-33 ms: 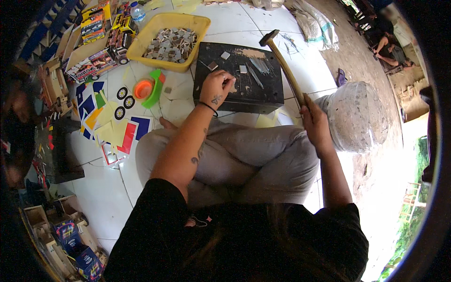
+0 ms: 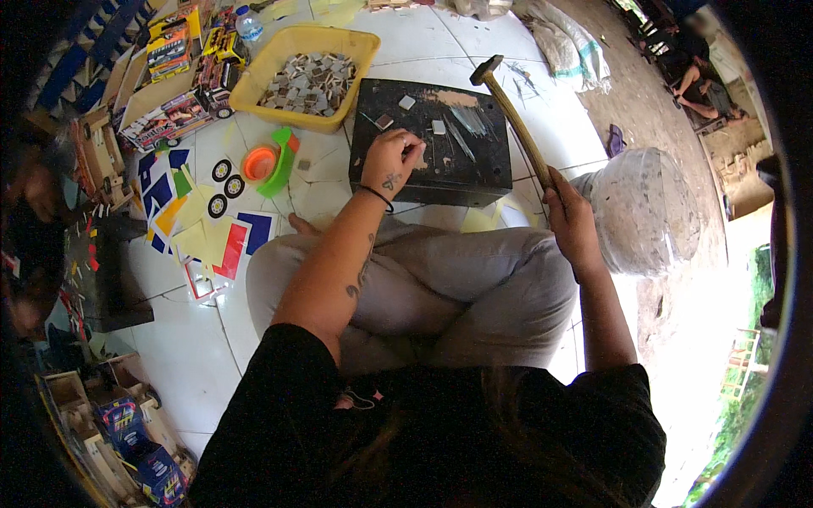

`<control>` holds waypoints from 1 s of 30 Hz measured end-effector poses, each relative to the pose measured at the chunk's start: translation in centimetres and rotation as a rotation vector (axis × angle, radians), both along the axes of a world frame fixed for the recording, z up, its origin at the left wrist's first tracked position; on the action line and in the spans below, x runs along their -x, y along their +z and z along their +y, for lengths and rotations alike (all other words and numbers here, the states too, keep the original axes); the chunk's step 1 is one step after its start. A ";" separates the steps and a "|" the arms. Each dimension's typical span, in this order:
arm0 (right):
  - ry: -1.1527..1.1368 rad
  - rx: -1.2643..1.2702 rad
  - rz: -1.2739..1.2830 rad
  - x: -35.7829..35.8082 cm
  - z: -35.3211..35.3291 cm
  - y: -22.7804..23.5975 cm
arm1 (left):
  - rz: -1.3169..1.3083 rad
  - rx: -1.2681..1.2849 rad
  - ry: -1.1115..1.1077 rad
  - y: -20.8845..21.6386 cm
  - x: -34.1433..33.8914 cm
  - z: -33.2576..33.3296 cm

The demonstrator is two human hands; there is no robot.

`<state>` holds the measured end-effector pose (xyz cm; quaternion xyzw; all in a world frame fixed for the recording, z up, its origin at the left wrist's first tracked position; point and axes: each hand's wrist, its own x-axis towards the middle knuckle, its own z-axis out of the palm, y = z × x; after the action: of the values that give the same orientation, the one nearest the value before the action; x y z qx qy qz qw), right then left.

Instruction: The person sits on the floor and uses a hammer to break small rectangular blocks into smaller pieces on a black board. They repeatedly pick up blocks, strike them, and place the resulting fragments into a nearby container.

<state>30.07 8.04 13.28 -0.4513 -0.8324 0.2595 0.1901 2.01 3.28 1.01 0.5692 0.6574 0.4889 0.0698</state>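
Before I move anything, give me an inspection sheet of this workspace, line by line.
Surface: black rectangular block, tan worn patch on top, on a white tiled floor.
Work items: wooden-handled hammer with dark metal head; thin grey metal rods and small square pieces on the block; more such pieces in a yellow plastic tub.
Clutter: coloured paper sheets, three black wheels with pale hubs.
Hands: left hand over the block, fingers bunched, contents unclear; right hand grips the hammer handle.
Cables: nothing seen.
Surroundings: round plastic-wrapped bundle beyond the right hand; pale sack farther off.
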 end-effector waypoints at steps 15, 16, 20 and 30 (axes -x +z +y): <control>0.237 -0.144 -0.262 0.1 -5.4 0.4 | 0.037 -0.045 0.017 -0.6 0.0 0.2; 0.252 -0.157 -0.223 0.1 -5.3 0.5 | 0.049 -0.052 0.017 -0.6 0.0 0.2; 0.241 -0.237 -0.121 -0.1 -5.6 0.2 | 0.029 -0.065 0.018 -1.0 0.0 0.4; 0.118 -0.197 -0.042 -0.5 2.8 -3.0 | 0.083 -0.029 0.015 -0.5 0.1 0.2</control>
<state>30.58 10.89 10.24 -0.3862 -0.8827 0.1777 0.2003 1.95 3.45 0.56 0.5850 0.6568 0.4748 0.0307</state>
